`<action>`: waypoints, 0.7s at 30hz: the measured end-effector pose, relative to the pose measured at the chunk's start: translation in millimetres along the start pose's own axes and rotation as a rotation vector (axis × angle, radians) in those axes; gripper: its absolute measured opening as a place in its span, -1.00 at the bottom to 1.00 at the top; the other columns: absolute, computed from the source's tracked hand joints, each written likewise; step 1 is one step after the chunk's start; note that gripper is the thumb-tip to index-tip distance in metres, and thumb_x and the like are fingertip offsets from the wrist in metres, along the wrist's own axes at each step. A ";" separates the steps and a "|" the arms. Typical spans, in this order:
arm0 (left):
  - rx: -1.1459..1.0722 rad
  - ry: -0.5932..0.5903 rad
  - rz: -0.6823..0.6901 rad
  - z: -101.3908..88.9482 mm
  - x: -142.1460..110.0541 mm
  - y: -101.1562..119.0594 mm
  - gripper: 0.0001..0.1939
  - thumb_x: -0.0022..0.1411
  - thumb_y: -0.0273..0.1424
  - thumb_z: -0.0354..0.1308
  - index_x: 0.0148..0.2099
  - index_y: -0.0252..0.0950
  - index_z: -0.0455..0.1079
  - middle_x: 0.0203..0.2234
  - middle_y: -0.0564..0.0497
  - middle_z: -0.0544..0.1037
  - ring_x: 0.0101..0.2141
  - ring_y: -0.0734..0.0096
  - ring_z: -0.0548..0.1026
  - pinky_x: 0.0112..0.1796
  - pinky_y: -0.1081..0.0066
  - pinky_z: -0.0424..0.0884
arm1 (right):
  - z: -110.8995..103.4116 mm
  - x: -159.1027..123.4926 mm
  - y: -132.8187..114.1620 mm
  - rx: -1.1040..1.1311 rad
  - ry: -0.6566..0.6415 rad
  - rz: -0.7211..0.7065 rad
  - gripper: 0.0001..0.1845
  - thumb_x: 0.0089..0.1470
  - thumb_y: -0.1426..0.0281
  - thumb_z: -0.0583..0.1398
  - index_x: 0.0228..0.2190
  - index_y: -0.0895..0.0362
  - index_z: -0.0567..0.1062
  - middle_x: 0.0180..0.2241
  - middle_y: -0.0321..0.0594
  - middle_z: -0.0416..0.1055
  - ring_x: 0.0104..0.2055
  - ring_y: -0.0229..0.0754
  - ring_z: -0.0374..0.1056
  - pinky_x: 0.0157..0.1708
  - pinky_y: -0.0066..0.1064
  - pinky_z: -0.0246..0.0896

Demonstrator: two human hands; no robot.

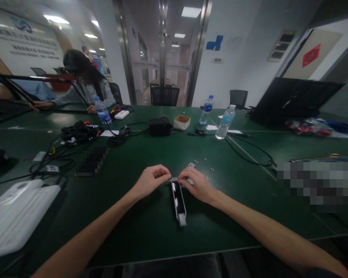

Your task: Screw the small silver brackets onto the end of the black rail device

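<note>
Green table (pixel 127 239) underlies device (pixel 179 199), far end between hands (pixel 152 179) (pixel 197 184).

Before me the green tabletop (pixel 139 235) is smooth, with a dull sheen. At twelve o'clock from the sitter, the slim device (pixel 183 200) has a smooth, pale frame, metal or plastic, I can't tell. Beyond it, the carton (pixel 182 123) looks like matt cardboard. At one o'clock, metallic-looking rings (pixel 212 169) lie near a glossy, clear plastic bottle (pixel 224 125).

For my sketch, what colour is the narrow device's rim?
Whitish, on the narrow device; head view shows best.
</note>
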State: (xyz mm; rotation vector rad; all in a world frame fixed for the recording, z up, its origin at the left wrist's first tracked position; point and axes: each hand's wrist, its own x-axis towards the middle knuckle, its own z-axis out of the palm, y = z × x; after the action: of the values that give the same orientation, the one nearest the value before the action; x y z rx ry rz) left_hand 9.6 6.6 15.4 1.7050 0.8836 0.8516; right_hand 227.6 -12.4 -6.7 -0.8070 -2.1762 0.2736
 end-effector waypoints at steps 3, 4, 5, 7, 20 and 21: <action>0.110 0.037 -0.022 -13.2 2.2 -3.6 -0.83 0.08 -0.30 0.25 -0.31 -0.30 0.47 -0.37 -0.04 0.55 -0.32 0.26 0.51 -0.25 0.30 0.41 | -5.8 1.4 4.7 -0.029 -0.040 0.024 -0.88 0.24 0.38 0.08 -0.31 0.12 0.40 -0.34 -0.19 0.39 -0.29 -0.21 0.32 -0.30 -0.36 0.29; 0.153 0.041 -0.027 -16.0 2.6 -5.7 -0.83 0.07 -0.30 0.26 -0.31 -0.29 0.48 -0.38 -0.03 0.55 -0.33 0.26 0.51 -0.25 0.30 0.41 | -7.7 1.7 6.6 -0.033 -0.055 0.034 -0.88 0.24 0.38 0.08 -0.31 0.13 0.41 -0.34 -0.18 0.39 -0.30 -0.21 0.32 -0.31 -0.37 0.29; 0.191 0.043 -0.028 -17.8 2.8 -7.9 -0.84 0.07 -0.31 0.26 -0.31 -0.28 0.48 -0.39 -0.03 0.56 -0.34 0.26 0.51 -0.27 0.31 0.41 | -9.6 1.8 8.6 -0.038 -0.069 0.044 -0.87 0.24 0.38 0.09 -0.31 0.14 0.41 -0.34 -0.18 0.39 -0.30 -0.21 0.32 -0.31 -0.37 0.29; 0.253 0.033 -0.025 -18.5 2.6 -11.5 -0.86 0.09 -0.31 0.24 -0.31 -0.27 0.48 -0.40 -0.02 0.56 -0.36 0.26 0.51 -0.30 0.34 0.40 | -12.5 1.7 12.7 -0.053 -0.091 0.060 -0.87 0.23 0.37 0.10 -0.31 0.15 0.41 -0.34 -0.19 0.40 -0.30 -0.22 0.33 -0.32 -0.38 0.28; 0.428 -0.103 -0.063 -15.0 2.4 -13.3 -0.86 0.13 -0.35 0.16 -0.27 -0.27 0.47 -0.34 0.01 0.56 -0.32 0.31 0.51 -0.31 0.38 0.41 | -16.8 4.1 17.8 -0.111 -0.317 0.241 -0.88 0.16 0.36 0.19 -0.31 0.17 0.46 -0.39 -0.25 0.43 -0.39 -0.29 0.34 -0.37 -0.47 0.23; 0.446 -0.111 -0.065 -15.1 2.4 -13.0 -0.86 0.14 -0.35 0.15 -0.26 -0.27 0.47 -0.34 0.02 0.56 -0.33 0.32 0.51 -0.31 0.39 0.41 | -17.1 4.3 17.8 -0.110 -0.319 0.241 -0.88 0.16 0.36 0.19 -0.31 0.17 0.46 -0.39 -0.25 0.44 -0.39 -0.29 0.34 -0.37 -0.47 0.23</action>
State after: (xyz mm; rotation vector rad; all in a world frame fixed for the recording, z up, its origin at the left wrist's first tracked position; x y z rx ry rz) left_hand -4.3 18.5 7.2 2.0699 1.1041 0.5336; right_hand 246.3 2.9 -0.4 -1.1577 -2.4048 0.4312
